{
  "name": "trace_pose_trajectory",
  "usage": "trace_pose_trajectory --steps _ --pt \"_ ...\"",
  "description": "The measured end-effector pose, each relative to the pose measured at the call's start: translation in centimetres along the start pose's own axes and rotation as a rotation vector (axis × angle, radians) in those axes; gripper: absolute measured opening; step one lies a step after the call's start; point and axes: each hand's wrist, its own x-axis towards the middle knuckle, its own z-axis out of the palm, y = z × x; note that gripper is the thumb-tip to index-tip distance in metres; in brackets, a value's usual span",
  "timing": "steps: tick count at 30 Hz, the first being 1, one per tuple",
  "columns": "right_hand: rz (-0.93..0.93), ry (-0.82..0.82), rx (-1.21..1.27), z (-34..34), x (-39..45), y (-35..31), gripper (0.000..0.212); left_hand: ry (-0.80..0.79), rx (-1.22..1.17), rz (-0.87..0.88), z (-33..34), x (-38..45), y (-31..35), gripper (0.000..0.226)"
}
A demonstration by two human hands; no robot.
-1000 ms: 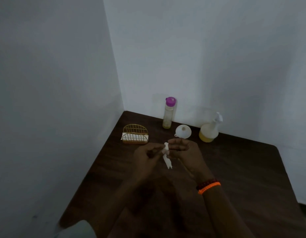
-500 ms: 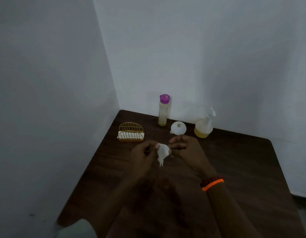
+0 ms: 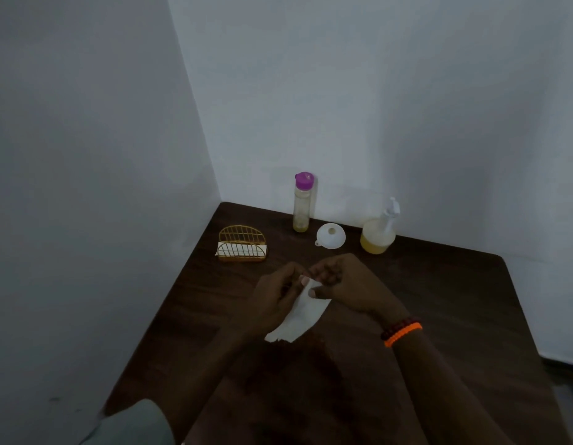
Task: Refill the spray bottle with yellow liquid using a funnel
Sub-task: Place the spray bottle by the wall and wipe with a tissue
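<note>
A spray bottle [image 3: 379,231] with a white trigger head and yellow liquid in its lower part stands at the back of the dark table by the wall. To its left a white funnel [image 3: 330,235] lies wide end up. Further left stands a tall clear bottle [image 3: 302,203] with a purple cap and a little yellow liquid at the bottom. Over the table's middle, my left hand [image 3: 274,298] and my right hand [image 3: 346,285] both pinch the top of a white tissue [image 3: 301,316], which hangs spread out between them.
A gold wire napkin holder [image 3: 242,244] with white napkins sits at the back left of the dark wooden table [image 3: 455,316]. White walls meet in a corner behind the table. An orange and dark bead bracelet [image 3: 401,330] is on my right wrist.
The tissue was a small crumpled twist between my fingers; it now hangs unfolded and much wider. The camera view has shifted slightly; the bottles and funnel stay put.
</note>
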Motion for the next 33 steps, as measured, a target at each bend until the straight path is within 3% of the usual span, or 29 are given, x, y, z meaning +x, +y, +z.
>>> trace_pose_trajectory --steps 6,13,16,20,23,25,28,31,33 --pt "0.024 0.020 -0.073 -0.5 -0.1 0.8 0.022 -0.058 -0.193 -0.228 1.0 -1.5 -1.9 0.035" --pt "0.215 0.031 -0.065 -1.9 -0.6 5.2 0.012 -0.213 -0.038 -0.353 0.1 -3.1 -6.0 0.007" --pt "0.245 0.076 -0.121 -1.4 0.4 7.8 0.008 -0.189 0.073 -0.322 0.0 -1.1 -7.1 0.008" --pt "0.249 0.227 -0.160 -0.2 2.2 10.9 0.016 0.001 0.176 -0.270 0.8 2.5 -8.3 0.012" --pt "0.166 0.329 -0.257 0.4 2.6 11.9 0.014 -0.036 0.327 -0.137 1.3 4.0 -10.0 0.016" --pt "0.150 0.231 -0.392 0.8 2.4 12.4 0.016 -0.122 0.437 -0.096 1.9 3.7 -11.4 0.025" --pt "0.288 0.087 -0.524 2.9 1.5 13.5 0.025 -0.212 0.459 -0.129 3.2 2.1 -13.6 0.039" --pt "0.418 0.053 -0.511 5.7 1.0 13.4 0.042 -0.131 0.478 -0.165 3.5 0.3 -15.1 0.047" --pt "0.288 0.061 -0.499 8.0 1.0 13.2 0.051 -0.087 0.529 -0.178 3.6 -1.0 -16.4 0.049"
